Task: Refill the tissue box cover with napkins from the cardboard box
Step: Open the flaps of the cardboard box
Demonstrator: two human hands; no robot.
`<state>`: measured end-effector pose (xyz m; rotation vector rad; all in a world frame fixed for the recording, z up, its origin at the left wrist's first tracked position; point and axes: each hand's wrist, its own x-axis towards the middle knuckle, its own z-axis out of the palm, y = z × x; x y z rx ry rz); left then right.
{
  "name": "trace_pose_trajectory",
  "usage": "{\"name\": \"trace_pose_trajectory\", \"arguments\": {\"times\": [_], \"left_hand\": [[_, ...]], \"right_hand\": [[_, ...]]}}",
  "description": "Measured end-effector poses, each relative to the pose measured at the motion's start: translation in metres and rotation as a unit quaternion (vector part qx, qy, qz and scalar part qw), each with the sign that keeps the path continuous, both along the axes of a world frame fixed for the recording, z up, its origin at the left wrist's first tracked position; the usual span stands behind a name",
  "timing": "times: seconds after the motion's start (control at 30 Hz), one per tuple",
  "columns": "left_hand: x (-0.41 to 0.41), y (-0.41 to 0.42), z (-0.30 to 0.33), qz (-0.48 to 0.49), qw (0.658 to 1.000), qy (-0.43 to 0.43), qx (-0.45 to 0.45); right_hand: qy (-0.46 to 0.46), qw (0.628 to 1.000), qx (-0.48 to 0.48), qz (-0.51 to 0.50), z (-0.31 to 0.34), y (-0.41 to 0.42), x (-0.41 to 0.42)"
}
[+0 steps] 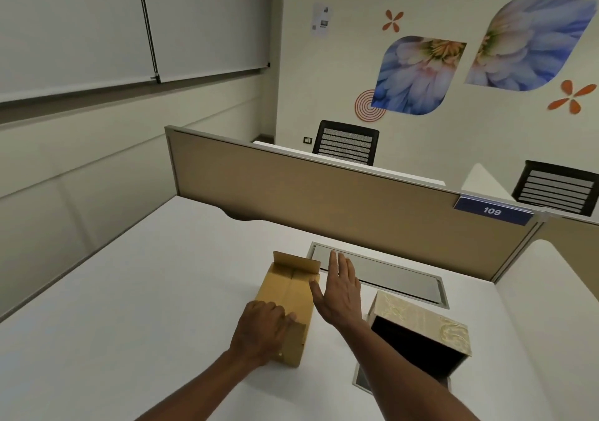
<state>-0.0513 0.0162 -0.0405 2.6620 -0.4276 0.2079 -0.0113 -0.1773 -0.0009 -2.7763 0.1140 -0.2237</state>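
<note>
A long brown cardboard box [293, 294] lies on the white desk [129, 307], its far end flap standing up. My left hand [262, 330] grips the box's near end, fingers curled over its top. My right hand [338, 291] hovers flat with spread fingers beside the box's right side, holding nothing. The tissue box cover [421, 326], cream with a gold leaf pattern, lies on its side to the right, its dark hollow inside facing me. No napkins show.
A grey cable hatch [382, 271] is set into the desk behind the box and cover. A tan partition [308, 200] with a blue "109" tag walls the far edge. Black mesh chairs [346, 143] stand beyond it.
</note>
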Motion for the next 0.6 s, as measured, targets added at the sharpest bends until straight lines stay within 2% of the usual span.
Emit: {"name": "trace_pose_trajectory", "arguments": {"times": [0.33,0.47,0.6], "left_hand": [[-0.022,0.017,-0.034,0.028,0.999,0.013,-0.035],[-0.014,0.018,-0.040,0.086,0.995,0.036,-0.043],[-0.016,0.011,-0.055,0.097,0.992,0.038,-0.069]], "right_hand": [[0.019,1.000,-0.006,0.019,-0.024,0.021,0.014],[0.068,0.992,-0.049,0.095,-0.027,0.029,0.032],[0.113,0.984,-0.080,0.115,-0.027,0.022,0.060]]}}
